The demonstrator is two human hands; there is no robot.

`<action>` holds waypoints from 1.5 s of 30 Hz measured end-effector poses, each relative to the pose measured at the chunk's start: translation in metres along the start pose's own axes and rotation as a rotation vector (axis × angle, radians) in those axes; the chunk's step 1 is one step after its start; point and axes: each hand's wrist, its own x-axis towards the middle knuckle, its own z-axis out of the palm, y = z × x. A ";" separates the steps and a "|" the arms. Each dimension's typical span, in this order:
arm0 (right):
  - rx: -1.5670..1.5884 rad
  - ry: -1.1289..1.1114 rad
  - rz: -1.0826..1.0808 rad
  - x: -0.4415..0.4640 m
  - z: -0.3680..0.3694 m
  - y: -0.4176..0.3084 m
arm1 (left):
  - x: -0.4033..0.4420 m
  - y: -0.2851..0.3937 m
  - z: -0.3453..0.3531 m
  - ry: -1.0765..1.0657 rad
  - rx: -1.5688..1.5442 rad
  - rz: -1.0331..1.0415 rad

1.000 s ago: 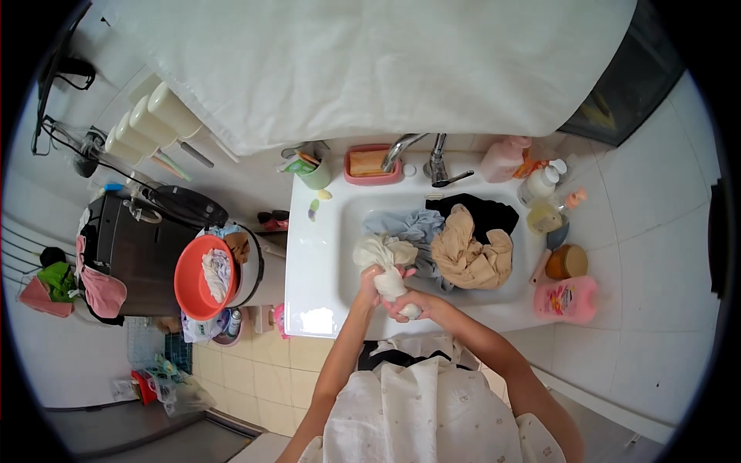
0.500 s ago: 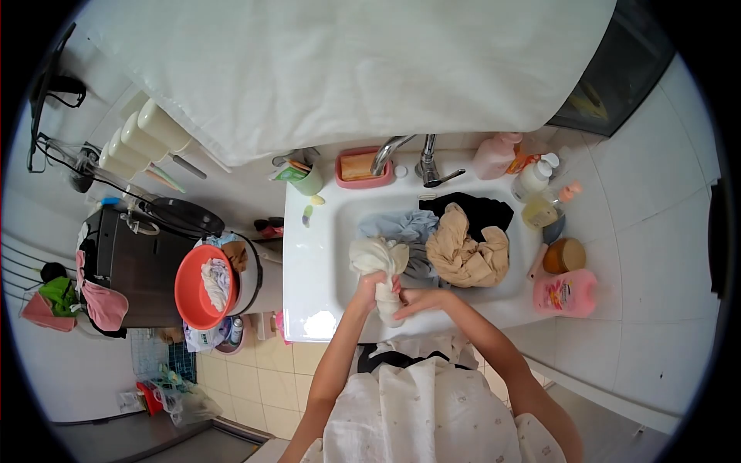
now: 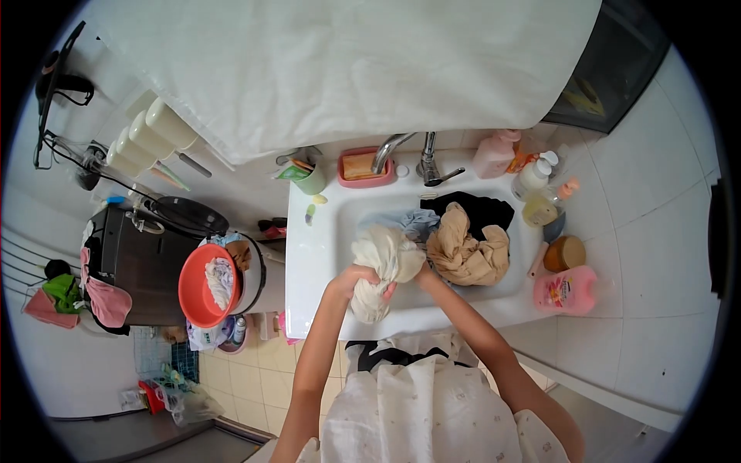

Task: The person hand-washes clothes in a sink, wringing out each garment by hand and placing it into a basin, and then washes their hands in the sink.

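A bunched cream cloth point(image 3: 384, 255) is held over the front left of the white sink point(image 3: 315, 262). My left hand point(image 3: 356, 279) is closed round its lower left part. My right hand point(image 3: 421, 272) is at the cloth's right side, its fingers mostly hidden behind the fabric. Light blue cloth point(image 3: 413, 221) lies in the basin behind the cream one. To the right are a crumpled tan cloth point(image 3: 467, 251) and a black cloth point(image 3: 490, 212).
A chrome faucet point(image 3: 429, 166) and a pink soap dish point(image 3: 366, 168) stand behind the basin. Bottles, among them a pink one point(image 3: 567, 291), line the right edge. A red basin point(image 3: 208, 285) with clothes is at the left.
The twisted cream cloth has loosened into a wider bunch. My right hand has moved up and away from my left hand, to the cloth's right side.
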 end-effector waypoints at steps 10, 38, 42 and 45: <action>1.000 -0.158 0.546 0.001 0.002 -0.005 | -0.006 -0.025 -0.013 0.602 0.395 -0.024; 0.417 -0.179 0.343 -0.006 0.000 -0.008 | 0.007 -0.068 -0.015 0.579 0.092 -0.204; 0.204 0.032 0.329 -0.012 0.006 -0.006 | 0.018 -0.081 -0.019 0.627 0.291 -0.125; 0.152 0.112 0.339 -0.010 0.007 -0.006 | 0.023 -0.090 -0.014 0.717 0.652 0.164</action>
